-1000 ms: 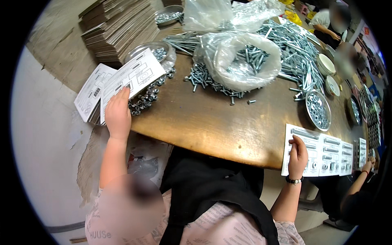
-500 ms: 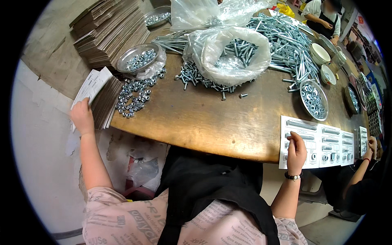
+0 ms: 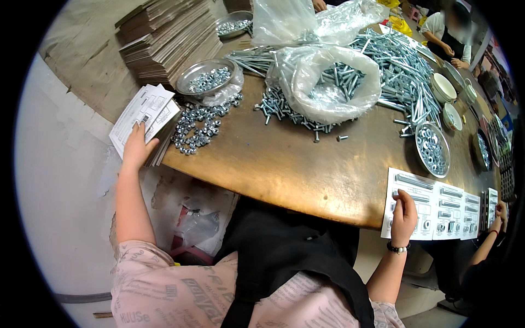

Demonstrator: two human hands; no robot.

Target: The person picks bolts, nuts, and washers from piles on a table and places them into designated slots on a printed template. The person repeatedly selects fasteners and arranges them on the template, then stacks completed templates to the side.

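Note:
My left hand rests on the loose white printed cards that top a stack at the table's left edge. Its fingers lie over the lower card and the thumb stands apart. At the table's front right, my right hand is over a white printed card with bolts and small hardware laid on it. The fingers of that hand are bent together near the left end of a bolt; whatever they hold is hidden. More such cards lie in a row to the right.
Loose nuts lie beside a bowl of nuts. Behind stands a cardboard stack. A plastic bag of bolts sits mid-table, with a bolt heap beyond. A bowl of washers is at right. Other people work nearby.
The top cards at the left have turned and spread to the right with my left hand, whose thumb now stands out. My right hand stays at the same card. The whole view has shifted slightly.

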